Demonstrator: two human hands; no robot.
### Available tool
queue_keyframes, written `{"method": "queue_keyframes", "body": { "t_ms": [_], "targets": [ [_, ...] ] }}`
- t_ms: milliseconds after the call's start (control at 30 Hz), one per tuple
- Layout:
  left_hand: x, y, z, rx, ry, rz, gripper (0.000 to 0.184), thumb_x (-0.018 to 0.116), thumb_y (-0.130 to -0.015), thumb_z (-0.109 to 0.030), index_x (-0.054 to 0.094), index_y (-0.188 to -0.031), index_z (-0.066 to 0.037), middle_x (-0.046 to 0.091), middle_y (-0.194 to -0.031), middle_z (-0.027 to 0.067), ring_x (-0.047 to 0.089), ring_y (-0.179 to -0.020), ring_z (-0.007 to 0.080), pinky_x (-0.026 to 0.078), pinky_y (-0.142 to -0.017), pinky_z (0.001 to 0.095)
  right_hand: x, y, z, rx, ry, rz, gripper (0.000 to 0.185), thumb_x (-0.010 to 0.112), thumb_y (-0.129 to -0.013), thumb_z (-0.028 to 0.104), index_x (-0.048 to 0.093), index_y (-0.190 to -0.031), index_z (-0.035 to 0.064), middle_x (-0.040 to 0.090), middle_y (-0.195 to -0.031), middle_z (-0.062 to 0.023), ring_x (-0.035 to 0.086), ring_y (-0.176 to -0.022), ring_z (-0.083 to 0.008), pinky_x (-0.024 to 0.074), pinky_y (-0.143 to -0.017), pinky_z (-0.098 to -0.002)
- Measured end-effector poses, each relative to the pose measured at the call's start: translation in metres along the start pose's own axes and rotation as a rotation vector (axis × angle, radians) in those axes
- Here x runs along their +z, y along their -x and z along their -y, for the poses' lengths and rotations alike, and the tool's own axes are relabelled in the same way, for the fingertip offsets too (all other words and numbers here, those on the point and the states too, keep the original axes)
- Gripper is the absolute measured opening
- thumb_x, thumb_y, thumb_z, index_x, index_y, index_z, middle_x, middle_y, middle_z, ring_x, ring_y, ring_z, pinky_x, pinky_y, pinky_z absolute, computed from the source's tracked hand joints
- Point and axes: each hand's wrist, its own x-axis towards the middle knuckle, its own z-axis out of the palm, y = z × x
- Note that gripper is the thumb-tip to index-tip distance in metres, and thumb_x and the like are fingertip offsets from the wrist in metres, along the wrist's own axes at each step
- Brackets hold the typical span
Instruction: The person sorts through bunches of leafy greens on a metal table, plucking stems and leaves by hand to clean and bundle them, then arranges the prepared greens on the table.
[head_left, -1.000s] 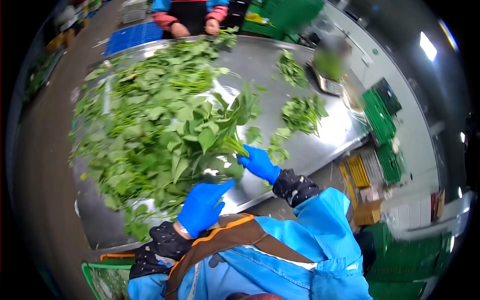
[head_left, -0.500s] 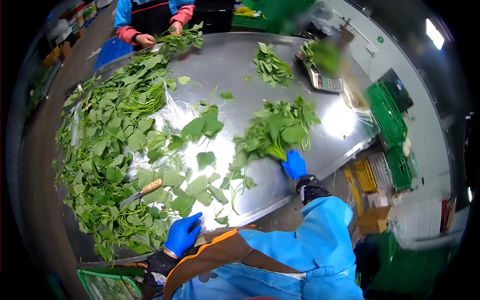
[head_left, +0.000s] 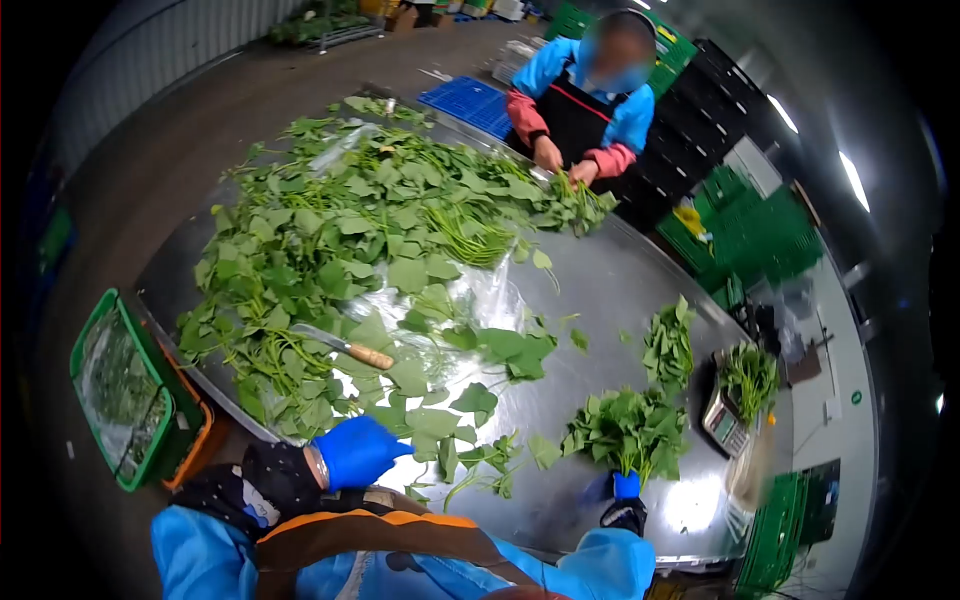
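Note:
My right hand (head_left: 626, 486), in a blue glove, is closed round the stems of a bunch of leafy greens (head_left: 625, 428) at the table's near side. The leaves fan out away from me over the metal. My left hand (head_left: 360, 452), also gloved in blue, is over the near edge beside loose leaves (head_left: 432, 420), a finger stretched out to the right and nothing visible in it. A knife (head_left: 365, 354) with a wooden handle lies on the big pile of leafy stems (head_left: 330, 230), beyond my left hand.
Another bunch (head_left: 668, 345) lies beyond my right hand. Greens (head_left: 748, 380) sit on a scale (head_left: 724, 425) at the right. Across the metal table (head_left: 590, 320), a co-worker (head_left: 590, 100) holds leafy stems. A green crate (head_left: 110, 300) stands at the left, and green crates (head_left: 775, 535) at the right.
The view has swung left, bringing the co-worker's upper body and the left crate into sight. My right hand keeps hold of the bunch. My left hand has turned, its fingers now pointing more to the right.

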Motion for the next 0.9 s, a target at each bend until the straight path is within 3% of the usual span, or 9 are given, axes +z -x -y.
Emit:
{"method": "queue_keyframes", "body": {
  "t_ms": [67,167,200,233,300,433,533,767,900],
  "targets": [
    [-0.045,-0.003,-0.022,0.142,-0.144,-0.098,0.035,0.055,-0.069,-0.012,0.055,-0.104,-0.010,0.060,-0.077,0.0094,0.058,-0.069,0.0270,0.045,-0.061,0.0386,-0.010,-0.001,-0.006,0.058,-0.409,0.264,0.045,0.073,-0.061,0.014,0.056,-0.100,-0.0018,0.062,-0.083,-0.0104,0.059,-0.075,-0.0228,0.0468,-0.069,-0.0335],
    [-0.101,0.000,-0.063,0.255,-0.316,-0.322,0.031,0.052,-0.070,-0.008,0.056,-0.101,-0.006,0.056,-0.076,0.0069,0.055,-0.073,0.0231,0.042,-0.067,0.0332,-0.036,0.008,0.012,0.253,-0.400,0.421,0.068,0.076,-0.060,0.008,0.041,-0.117,-0.0054,0.058,-0.098,-0.0139,0.057,-0.079,-0.0200,0.0474,-0.071,-0.0329],
    [-0.104,0.000,-0.076,0.283,-0.361,-0.412,0.030,0.052,-0.070,-0.008,0.056,-0.100,-0.005,0.055,-0.076,0.0071,0.054,-0.073,0.0231,0.041,-0.068,0.0330,-0.042,0.008,0.017,0.173,-0.402,0.439,0.070,0.077,-0.059,0.010,0.041,-0.118,-0.0032,0.058,-0.095,-0.0151,0.058,-0.077,-0.0192,0.0488,-0.066,-0.0302],
    [-0.103,-0.001,-0.088,0.308,-0.386,-0.479,0.030,0.053,-0.070,-0.008,0.056,-0.100,-0.005,0.055,-0.076,0.0072,0.054,-0.073,0.0232,0.041,-0.068,0.0332,-0.041,0.004,-0.001,0.061,-0.320,0.424,0.070,0.075,-0.060,0.011,0.041,-0.120,-0.0024,0.057,-0.101,-0.0151,0.057,-0.085,-0.0217,0.0466,-0.074,-0.0310],
    [-0.096,-0.001,-0.106,0.355,-0.395,-0.514,0.030,0.053,-0.070,-0.009,0.056,-0.099,-0.005,0.055,-0.076,0.0072,0.054,-0.073,0.0233,0.041,-0.067,0.0335,-0.065,0.010,0.005,-0.076,0.290,0.408,0.059,0.067,-0.062,0.020,0.049,-0.114,-0.0017,0.057,-0.107,-0.0188,0.056,-0.095,-0.0314,0.0428,-0.083,-0.0348],
    [-0.083,0.014,-0.123,0.380,-0.419,-0.474,0.029,0.053,-0.069,-0.010,0.056,-0.098,-0.005,0.055,-0.075,0.0073,0.053,-0.072,0.0235,0.041,-0.066,0.0341,-0.081,0.022,0.006,-0.141,0.418,0.347,0.031,0.054,-0.067,0.016,0.063,-0.096,0.0115,0.061,-0.091,-0.0190,0.057,-0.086,-0.0326,0.0455,-0.076,-0.0375],
    [-0.078,0.034,-0.124,0.369,-0.424,-0.439,0.029,0.054,-0.069,-0.010,0.056,-0.098,-0.005,0.055,-0.075,0.0074,0.053,-0.071,0.0236,0.041,-0.065,0.0346,-0.112,0.025,0.073,-0.273,0.695,0.188,0.026,0.048,-0.071,0.014,0.065,-0.090,0.0123,0.061,-0.090,-0.0169,0.058,-0.082,-0.0334,0.0459,-0.072,-0.0388],
    [-0.087,0.132,-0.108,0.086,-0.428,-0.240,0.028,0.055,-0.069,-0.012,0.055,-0.096,-0.004,0.055,-0.074,0.0076,0.053,-0.070,0.0240,0.041,-0.063,0.0357,-0.105,0.021,0.296,-0.341,0.155,-0.158,0.021,0.048,-0.077,0.013,0.065,-0.088,0.0088,0.064,-0.086,-0.0117,0.061,-0.080,-0.0253,0.0452,-0.070,-0.0331],
    [-0.108,0.190,-0.058,-0.208,-0.220,0.024,0.028,0.055,-0.069,-0.013,0.055,-0.096,-0.004,0.055,-0.073,0.0077,0.053,-0.070,0.0242,0.040,-0.062,0.0363,-0.023,0.087,0.489,-0.628,-0.407,0.291,0.020,0.050,-0.079,0.004,0.062,-0.095,0.0032,0.062,-0.090,-0.0061,0.057,-0.080,-0.0144,0.0438,-0.071,-0.0264]
  ]
}}
